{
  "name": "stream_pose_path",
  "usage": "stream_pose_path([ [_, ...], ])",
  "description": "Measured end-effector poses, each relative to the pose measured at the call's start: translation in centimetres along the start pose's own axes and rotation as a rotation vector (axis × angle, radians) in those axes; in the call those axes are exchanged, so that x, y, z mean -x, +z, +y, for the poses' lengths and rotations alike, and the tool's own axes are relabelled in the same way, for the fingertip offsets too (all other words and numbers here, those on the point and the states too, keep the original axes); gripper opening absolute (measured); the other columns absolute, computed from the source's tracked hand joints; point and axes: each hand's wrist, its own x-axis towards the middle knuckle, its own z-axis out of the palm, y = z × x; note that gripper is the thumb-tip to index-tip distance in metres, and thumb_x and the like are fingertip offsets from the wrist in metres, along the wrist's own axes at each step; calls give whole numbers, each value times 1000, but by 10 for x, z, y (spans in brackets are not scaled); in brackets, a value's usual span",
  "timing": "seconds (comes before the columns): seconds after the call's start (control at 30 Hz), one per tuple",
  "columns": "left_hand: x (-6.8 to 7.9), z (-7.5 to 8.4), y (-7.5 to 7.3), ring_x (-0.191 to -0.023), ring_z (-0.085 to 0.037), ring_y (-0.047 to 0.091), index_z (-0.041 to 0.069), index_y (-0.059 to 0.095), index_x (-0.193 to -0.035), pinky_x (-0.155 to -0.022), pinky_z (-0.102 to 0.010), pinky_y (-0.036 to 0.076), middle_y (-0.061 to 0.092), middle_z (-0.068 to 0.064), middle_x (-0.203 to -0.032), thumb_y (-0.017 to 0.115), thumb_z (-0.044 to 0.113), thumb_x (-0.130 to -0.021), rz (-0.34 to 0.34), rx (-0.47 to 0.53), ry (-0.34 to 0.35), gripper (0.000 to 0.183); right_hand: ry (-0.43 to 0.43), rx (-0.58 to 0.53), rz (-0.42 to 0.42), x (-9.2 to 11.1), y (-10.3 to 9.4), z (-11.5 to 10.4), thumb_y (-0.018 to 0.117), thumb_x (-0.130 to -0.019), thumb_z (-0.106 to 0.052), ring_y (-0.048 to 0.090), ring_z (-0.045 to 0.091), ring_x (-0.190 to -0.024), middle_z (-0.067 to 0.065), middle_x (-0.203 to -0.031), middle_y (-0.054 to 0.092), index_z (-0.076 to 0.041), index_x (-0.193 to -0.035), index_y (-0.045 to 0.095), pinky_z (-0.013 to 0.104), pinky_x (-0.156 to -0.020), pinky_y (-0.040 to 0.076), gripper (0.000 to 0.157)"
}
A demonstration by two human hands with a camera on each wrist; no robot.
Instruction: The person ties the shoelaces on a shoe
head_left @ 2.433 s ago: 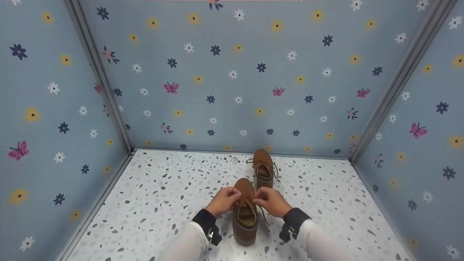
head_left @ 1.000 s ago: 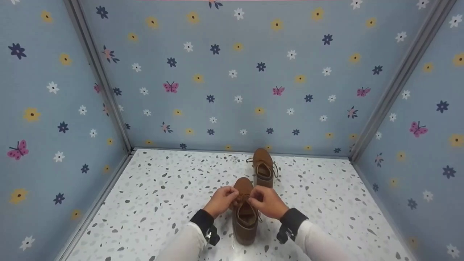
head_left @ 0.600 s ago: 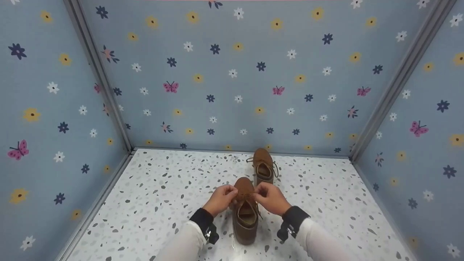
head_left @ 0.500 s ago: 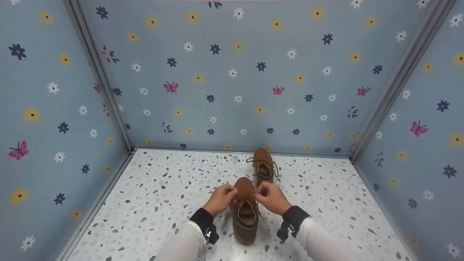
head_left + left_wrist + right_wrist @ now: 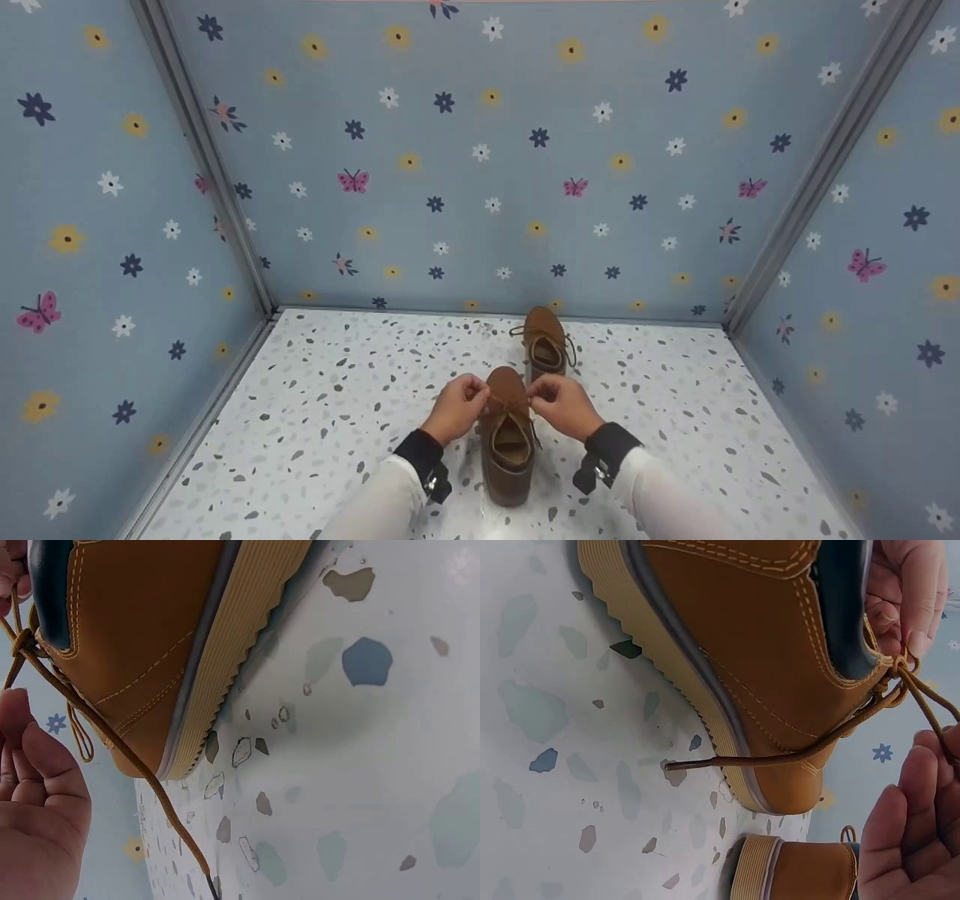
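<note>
A brown lace-up shoe (image 5: 507, 487) stands on the floor, toe pointing away from me. Its brown shoelace (image 5: 810, 748) is knotted at the top of the opening, with a knot (image 5: 901, 669) drawn up there. To the left of the knot my left hand (image 5: 456, 409) pinches a loop of lace between thumb and forefinger. On the other side my right hand (image 5: 566, 406) pinches another loop, seen stretched from the knot in the right wrist view. Free lace ends hang down both sides of the shoe.
A matching shoe (image 5: 543, 324) with a tied bow stands farther off, slightly right, near the back wall (image 5: 480, 187). Flower-patterned panels rise left (image 5: 90, 210) and right. The speckled white floor (image 5: 352, 420) spreads around the shoes.
My right hand came in over the laces, then drew back to the right with lace in its fingers. My left hand shifted only slightly, and both shoes stayed in place.
</note>
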Motion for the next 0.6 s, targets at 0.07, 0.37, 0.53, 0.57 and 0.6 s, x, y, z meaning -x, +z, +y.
stream_pose_path([
  [0.07, 0, 1, -1, -84, -24, 72, 5, 64, -107, -70, -27, 54, 71, -7, -90, 60, 13, -104, -3, -6, 13, 10, 26, 8, 4, 0, -1, 0, 68, -90, -5, 60, 6, -70, 2, -83, 73, -9, -91, 75, 24, -67, 51, 7],
  [0.37, -1, 3, -3, -89, -36, 73, 6, 75, -112, -69, -25, 53, 75, -8, -95, 55, 4, -99, -20, -77, 108, 24, 77, 1, -4, -1, -5, 3, 79, -91, -14, 62, 7, -65, 0, -77, 71, -11, -84, 69, 25, -61, 51, 12],
  [0.53, -1, 4, -4, -83, -23, 71, 9, 77, -102, -71, -26, 54, 76, -6, -92, 61, 7, -96, -9, -106, 119, 18, 61, 7, -23, -1, -7, 5, 80, -92, -18, 57, 6, -58, -1, -72, 68, -12, -82, 67, 23, -54, 46, 17],
  [0.57, -1, 4, -5, -82, -19, 70, 9, 77, -101, -72, -27, 54, 76, -5, -91, 63, 9, -96, -7, -115, 123, 16, 56, 9, -25, -1, -7, 6, 80, -92, -18, 56, 6, -57, -1, -71, 67, -12, -82, 67, 23, -53, 45, 18],
  [0.6, -1, 5, -5, -81, -15, 68, 10, 78, -100, -73, -27, 54, 77, -4, -91, 65, 10, -95, -5, -126, 128, 13, 53, 10, -28, -1, -7, 6, 79, -92, -18, 55, 6, -55, -1, -69, 67, -11, -82, 66, 23, -52, 44, 18],
])
